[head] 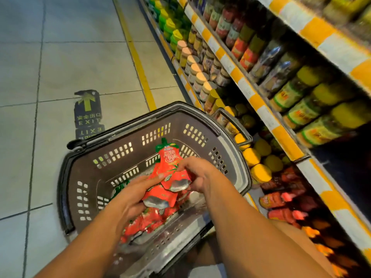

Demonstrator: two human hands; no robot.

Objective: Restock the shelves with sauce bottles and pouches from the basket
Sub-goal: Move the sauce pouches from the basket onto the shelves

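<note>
A bundle of red sauce pouches (170,177) is held over the basket (234,167), low of centre in the head view. The left hand (132,197) is cupped beneath the bundle at its 8 o'clock, fingers (154,178) curled up against the red film. The right hand (198,175) is closed on the bundle from 3 o'clock, fingers bent round the pouch edges. More pouches (144,223) are left lying on the basket floor, under the left wrist.

Step judged in hand: gathering a handful for transfer to the shelves (261,109), which run from 12 to 4 o'clock.

Handling advice:
- The bundle is best squared up before lifting, so that no pouch is dropped from the stack.
- Support from below is to be kept; a grip on the top seams alone is likely to let the lower pouches slide.
- Squeezing at the silver bases is to be avoided.

Materials:
- Pouches: glossy red film, green printed tops, crinkled silver gusset bases; soft, slippery, irregular.
- Basket: dark rigid plastic, slotted walls, grey rim, handle folded down.
- Shelves: yellow-and-white edge strips, packed with lidded jars (200,77); red bottles (281,199) at 4 o'clock.
- Floor (60,57): pale tile, with a worn exit sticker (87,109).
</note>
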